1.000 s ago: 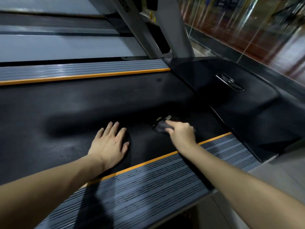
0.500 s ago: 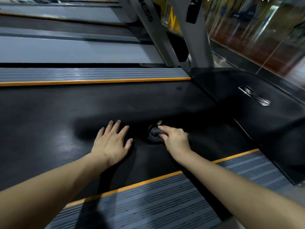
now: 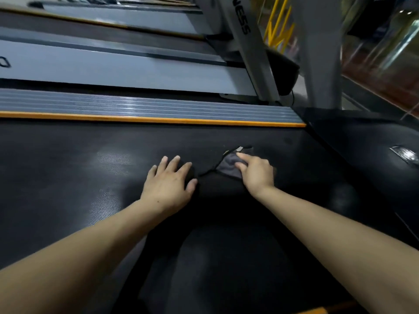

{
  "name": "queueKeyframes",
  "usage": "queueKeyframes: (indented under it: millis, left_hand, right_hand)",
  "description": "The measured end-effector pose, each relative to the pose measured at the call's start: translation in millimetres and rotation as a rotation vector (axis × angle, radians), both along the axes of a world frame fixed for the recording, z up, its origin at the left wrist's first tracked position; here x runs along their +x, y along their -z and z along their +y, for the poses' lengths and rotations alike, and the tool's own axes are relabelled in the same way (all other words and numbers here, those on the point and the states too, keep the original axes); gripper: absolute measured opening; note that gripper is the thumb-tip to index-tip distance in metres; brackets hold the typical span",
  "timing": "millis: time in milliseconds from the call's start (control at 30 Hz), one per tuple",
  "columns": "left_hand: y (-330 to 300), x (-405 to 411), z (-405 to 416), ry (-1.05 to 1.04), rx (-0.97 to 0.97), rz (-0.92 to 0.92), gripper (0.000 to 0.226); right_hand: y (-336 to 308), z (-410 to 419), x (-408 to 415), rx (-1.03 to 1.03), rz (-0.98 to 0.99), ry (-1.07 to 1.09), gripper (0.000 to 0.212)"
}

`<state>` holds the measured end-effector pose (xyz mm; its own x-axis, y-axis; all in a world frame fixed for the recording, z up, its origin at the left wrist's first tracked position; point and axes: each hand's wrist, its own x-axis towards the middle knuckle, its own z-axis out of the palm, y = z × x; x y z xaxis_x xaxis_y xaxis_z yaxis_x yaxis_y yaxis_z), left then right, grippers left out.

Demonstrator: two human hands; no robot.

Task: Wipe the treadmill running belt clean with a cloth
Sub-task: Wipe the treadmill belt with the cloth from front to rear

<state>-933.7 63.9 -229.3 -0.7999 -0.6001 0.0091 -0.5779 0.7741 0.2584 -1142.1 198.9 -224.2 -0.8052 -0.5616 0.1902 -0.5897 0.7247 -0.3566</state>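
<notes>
Under the right hand [image 3: 257, 172]: grey cloth [image 3: 227, 165], bunched, flat on the black running belt [image 3: 68, 177]. Forefinger and thumb extend over the cloth and press it down; the other fingers are hidden, so whether they curl into the fabric I cannot tell. A small pale tag sticks out at the cloth's far edge, just beyond the fingertips.

Versus half a second ago: both hands sit farther across the belt, closer to the far orange strip [image 3: 158, 120]. The near side rail has almost dropped out of view; only a sliver of orange shows at the bottom edge. The cloth has spread, with more grey visible ahead of and to the left of the fingers than before. The hands have kept about the same gap.

Left hand [image 3: 169, 181]: palm down on the belt, fingers straight and splayed, holding nothing. It lies just left of the cloth, with a thin dark edge of fabric reaching toward its thumb; contact there unclear.

Beyond both hands: ribbed grey side rail [image 3: 147, 106] behind the orange strip. Right of the right hand: glossy black motor cover [image 3: 362, 155]. Far right: two grey uprights [image 3: 251, 53].
</notes>
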Motion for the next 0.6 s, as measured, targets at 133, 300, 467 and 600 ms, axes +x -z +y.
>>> queueKeyframes:
  millis: [133, 300, 467, 600]
  left_hand:
    - [0.7, -0.1, -33.8, -0.039, -0.048, -0.003, 0.06]
    - [5.9, 16.3, -71.9, -0.12, -0.038, -0.031, 0.056]
    - [15.6, 41.6, -108.2, -0.203, -0.035, -0.059, 0.056]
    - [22.3, 53.3, -118.2, -0.223, -0.063, -0.059, 0.063]
  right_hand:
    - [-1.9, -38.5, -29.9, -0.05, -0.012, 0.014, 0.035]
    - [3.4, -92.0, -50.0, -0.06, -0.036, 0.113, 0.03]
    - [2.5, -108.6, -35.3, 0.012, 0.022, 0.175, 0.026]
    - [10.5, -178.1, 34.5, 0.037, 0.07, -0.009, 0.026]
